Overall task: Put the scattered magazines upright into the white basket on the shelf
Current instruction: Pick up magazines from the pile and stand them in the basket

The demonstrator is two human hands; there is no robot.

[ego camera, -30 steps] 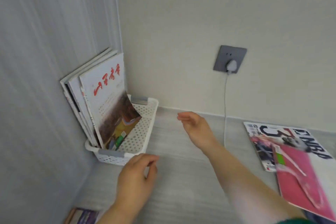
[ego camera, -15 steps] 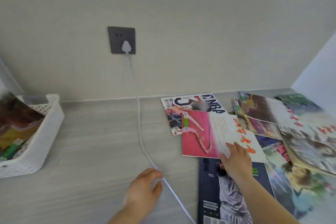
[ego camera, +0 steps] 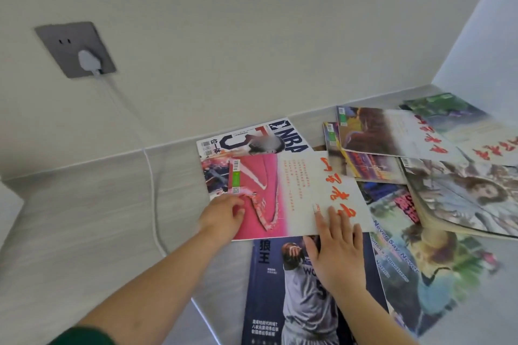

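Several magazines lie scattered flat on the grey shelf (ego camera: 84, 218). A pink-and-white magazine (ego camera: 283, 190) with red characters lies on top of an NBA magazine (ego camera: 252, 143) and a dark blue basketball magazine (ego camera: 280, 288). My left hand (ego camera: 224, 215) touches the pink magazine's left edge, fingers curled at that edge. My right hand (ego camera: 336, 246) lies flat with fingers spread on its lower right corner. More magazines (ego camera: 448, 190) overlap to the right. The white basket is out of view, apart from a blurred white corner at the far left.
A grey wall socket (ego camera: 74, 49) holds a white plug, and its white cable (ego camera: 154, 204) runs down across the shelf between my arms. A side wall closes the shelf at the right behind the magazine pile.
The view has swung right, away from the basket. My left hand moved from the cable to the pink magazine's left edge. My right hand stays on its lower right corner.
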